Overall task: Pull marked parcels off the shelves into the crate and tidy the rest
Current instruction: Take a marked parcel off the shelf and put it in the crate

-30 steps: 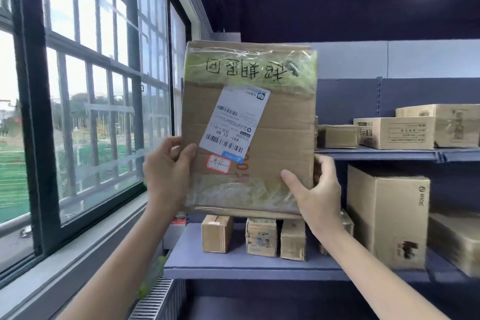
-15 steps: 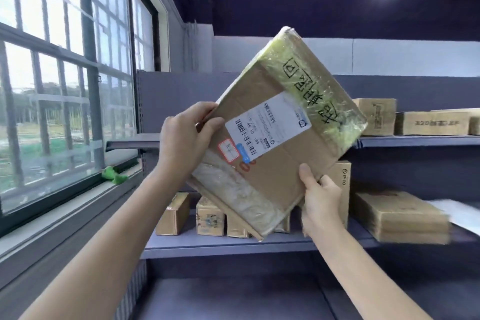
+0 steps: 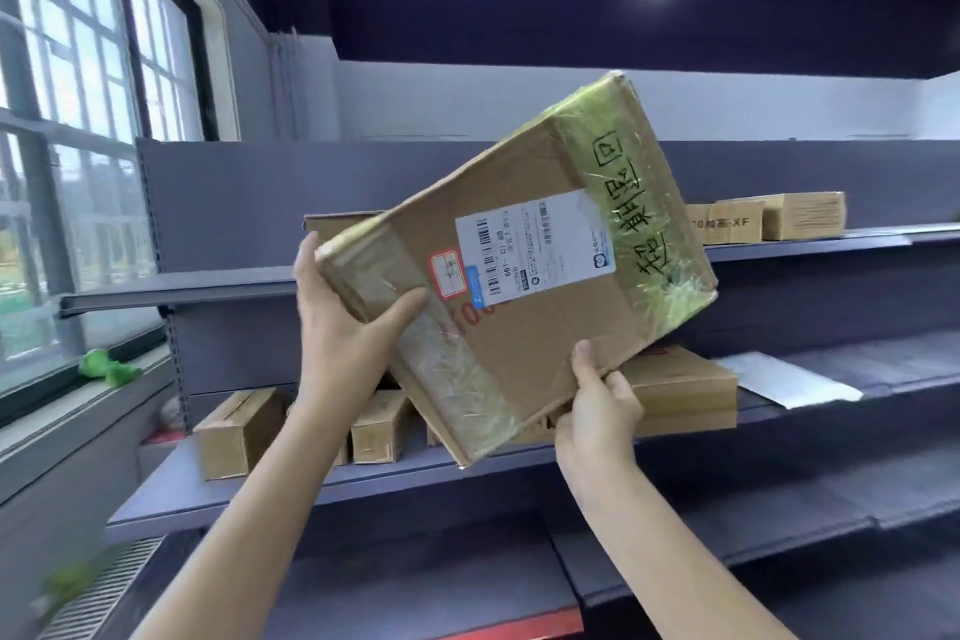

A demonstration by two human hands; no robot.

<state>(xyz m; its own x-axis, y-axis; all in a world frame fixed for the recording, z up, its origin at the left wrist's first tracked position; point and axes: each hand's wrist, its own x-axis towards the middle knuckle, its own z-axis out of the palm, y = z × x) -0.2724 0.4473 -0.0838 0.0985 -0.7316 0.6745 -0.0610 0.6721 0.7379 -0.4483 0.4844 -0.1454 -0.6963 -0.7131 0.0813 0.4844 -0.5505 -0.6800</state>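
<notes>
I hold a flat cardboard parcel point(image 3: 540, 327) up in front of the grey shelves, tilted with its taped, handwritten end up to the right. It carries a white shipping label, a small red-bordered sticker and black handwriting under shiny tape. My left hand point(image 3: 343, 327) grips its lower left end, thumb across the taped face. My right hand point(image 3: 597, 411) pinches its bottom edge from below. No crate is in view.
Small cardboard boxes point(image 3: 239, 431) stand on the middle shelf point(image 3: 363, 478) behind the parcel, with a flat box point(image 3: 680, 390) and a white envelope point(image 3: 789, 377) to the right. Two boxes point(image 3: 769, 221) sit on the upper shelf. Window and sill run along the left.
The parcel has been turned clockwise from upright to a steep tilt. My view swung left, and my left hand shifted to the parcel's lower left end.
</notes>
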